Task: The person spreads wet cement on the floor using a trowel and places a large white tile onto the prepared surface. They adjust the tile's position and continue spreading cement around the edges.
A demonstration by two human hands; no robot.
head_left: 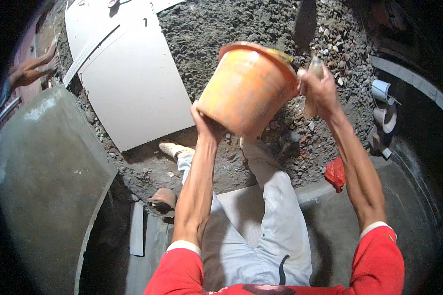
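An orange plastic bucket [248,88] is raised in front of me and tilted, its rim pointing up and to the right. My left hand [206,123] grips its lower side from beneath. My right hand [320,91] is at the rim on the right and also closes around a tan wooden handle [312,83]. What the handle belongs to is hidden behind the bucket. Below the bucket are my legs in light grey trousers [275,216] and a pale shoe [171,147] on gravel.
Gravel and rubble [261,24] cover the ground ahead. A large pale board [133,83] lies at the upper left. A grey concrete slab [44,167] is at left. A red rag [335,173] and white pipe pieces [381,103] lie right. Another person's arm [32,71] shows far left.
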